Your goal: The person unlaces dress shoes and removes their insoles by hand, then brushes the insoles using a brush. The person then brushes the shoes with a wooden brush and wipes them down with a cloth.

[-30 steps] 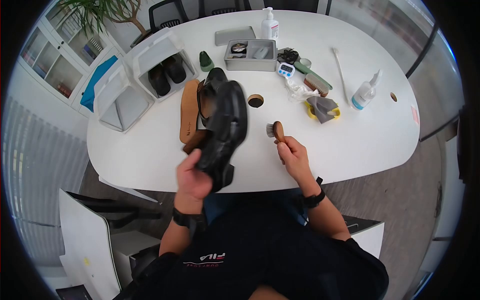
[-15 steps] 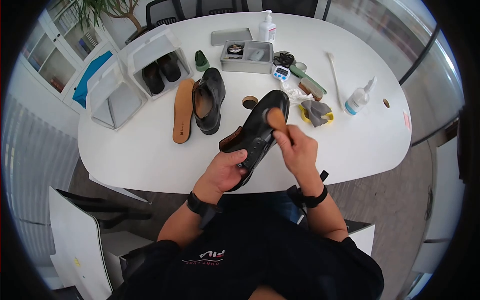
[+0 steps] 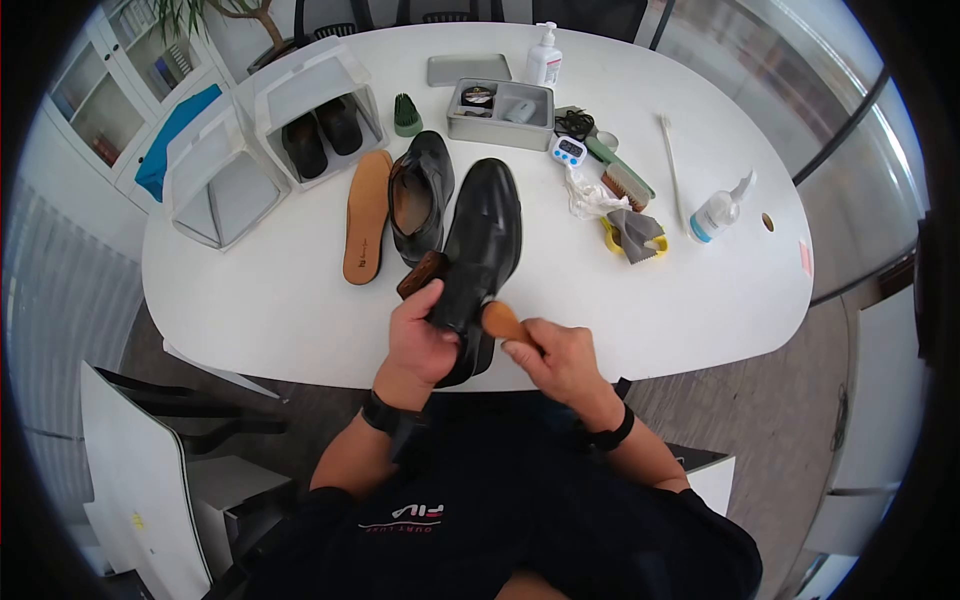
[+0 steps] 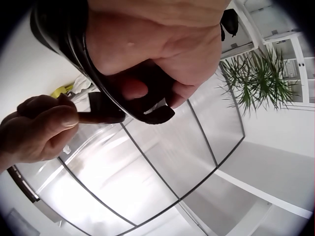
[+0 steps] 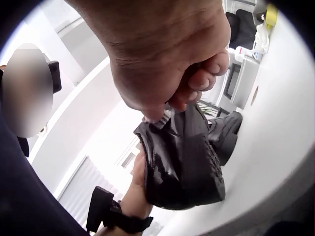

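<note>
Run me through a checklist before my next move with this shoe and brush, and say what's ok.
1. Left hand gripping the black shoe: ok.
2. Right hand holding the wooden brush: ok.
3. Bristles touching the leather: cannot tell; they are close to it, partly hidden by the hand.
4. Second shoe upright on the table: ok.
5. Loose insole inside a shoe: not ok; it lies on the table.
</note>
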Tool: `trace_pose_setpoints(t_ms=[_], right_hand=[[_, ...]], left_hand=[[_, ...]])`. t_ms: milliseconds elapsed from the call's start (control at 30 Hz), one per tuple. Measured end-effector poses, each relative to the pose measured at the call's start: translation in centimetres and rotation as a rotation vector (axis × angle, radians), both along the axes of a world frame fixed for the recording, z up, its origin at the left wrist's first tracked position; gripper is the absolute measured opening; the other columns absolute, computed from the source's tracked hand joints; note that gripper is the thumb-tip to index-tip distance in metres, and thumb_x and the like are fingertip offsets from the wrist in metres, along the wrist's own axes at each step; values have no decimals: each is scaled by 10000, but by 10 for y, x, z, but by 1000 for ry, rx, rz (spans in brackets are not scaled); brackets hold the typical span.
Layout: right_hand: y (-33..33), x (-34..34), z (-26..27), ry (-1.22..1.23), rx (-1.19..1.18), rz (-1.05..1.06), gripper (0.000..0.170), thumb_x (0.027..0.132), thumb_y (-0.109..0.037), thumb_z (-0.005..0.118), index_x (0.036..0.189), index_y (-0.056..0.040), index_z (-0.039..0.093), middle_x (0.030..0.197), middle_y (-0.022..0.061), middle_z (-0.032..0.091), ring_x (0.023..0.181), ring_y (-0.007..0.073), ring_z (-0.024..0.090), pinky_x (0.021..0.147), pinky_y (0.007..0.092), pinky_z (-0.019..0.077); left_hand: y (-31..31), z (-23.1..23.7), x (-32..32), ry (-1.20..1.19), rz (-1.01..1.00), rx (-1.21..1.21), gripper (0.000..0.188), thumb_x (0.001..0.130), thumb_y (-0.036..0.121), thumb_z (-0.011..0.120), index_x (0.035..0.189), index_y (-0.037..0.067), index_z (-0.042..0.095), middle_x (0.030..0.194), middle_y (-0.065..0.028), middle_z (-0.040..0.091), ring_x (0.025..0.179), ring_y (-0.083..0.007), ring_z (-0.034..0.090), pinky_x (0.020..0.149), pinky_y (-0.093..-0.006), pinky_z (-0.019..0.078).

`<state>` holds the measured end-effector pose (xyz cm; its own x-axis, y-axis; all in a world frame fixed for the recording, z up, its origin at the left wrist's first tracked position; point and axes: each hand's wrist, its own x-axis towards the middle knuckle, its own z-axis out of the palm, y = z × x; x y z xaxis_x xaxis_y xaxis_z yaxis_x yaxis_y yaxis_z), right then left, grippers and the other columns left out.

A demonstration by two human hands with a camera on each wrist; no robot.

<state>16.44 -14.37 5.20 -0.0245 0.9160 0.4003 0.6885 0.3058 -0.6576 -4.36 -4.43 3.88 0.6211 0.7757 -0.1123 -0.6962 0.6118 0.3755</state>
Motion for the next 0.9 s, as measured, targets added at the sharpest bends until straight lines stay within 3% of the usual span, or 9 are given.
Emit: trace_pose_setpoints(t_ms=[167,267,367,433,533,633,700,800,900], right_hand=[[25,4,5,49,-45,-204,303,934,-313,786,971,-21,712,694,166,638,594,352,646,564,394,501],[21,-7,-2,62,-36,-177,309,937,-347,777,942,-46,707,689,149,646,594,358,650,552,413,499],[7,-17,-12,20,-26,77,303,946,-348,766,951,-50,711,706,153,656,610,365,659,558,429,507],[7,-15,-12,-14,-61,155,304,947,-319,768,995,-24,715,712,166,657,620,365,662,574,416,513],[24,-5,-5,21,-19,-198,323,948,-342,768,965,-25,707,716,179,657,630,377,662,568,422,507],[19,-6,7,-13,24,-208,309,947,-368,755,871,-77,679,718,132,665,617,366,660,539,443,494],[4,-11,7,-68,27,66,310,938,-381,761,864,-96,663,712,113,653,631,346,671,537,436,488],[2,-2,10,-192,61,200,321,929,-399,766,860,-109,648,707,96,641,642,329,676,536,432,485],[19,9,13,-133,106,-103,347,922,-406,775,812,-101,650,669,97,628,607,322,657,521,415,478]], left_hand=[[-2,-5,-13,33,-42,-65,400,1054,283,579,1361,27,598,1205,-111,734,942,-172,718,542,-222,489],[-5,-18,-16,-15,-79,106,496,1032,322,657,1415,20,565,1267,-111,709,1052,-201,709,710,-280,571],[1,-20,-13,336,171,667,624,1006,326,737,1494,11,509,1342,-87,656,1232,-201,632,1066,-380,512],[2,-22,-13,362,178,607,607,1013,329,728,1485,11,517,1343,-86,655,1222,-199,634,1056,-377,519],[-4,-15,-11,334,138,425,549,1042,331,689,1463,12,538,1360,-84,649,1213,-202,640,1046,-374,526],[-4,-6,-4,342,236,353,538,1069,351,638,1465,5,527,1365,-102,648,1211,-224,647,1050,-389,529],[3,-3,-6,184,149,293,562,1091,398,579,1475,-6,508,1384,-126,638,1232,-250,642,1073,-415,519],[5,14,-1,147,133,299,603,1096,448,541,1480,-14,493,1401,-145,626,1251,-267,634,1092,-434,508],[1,10,2,152,70,238,597,1095,461,534,1477,4,505,1408,-139,625,1259,-265,632,1092,-434,508]])
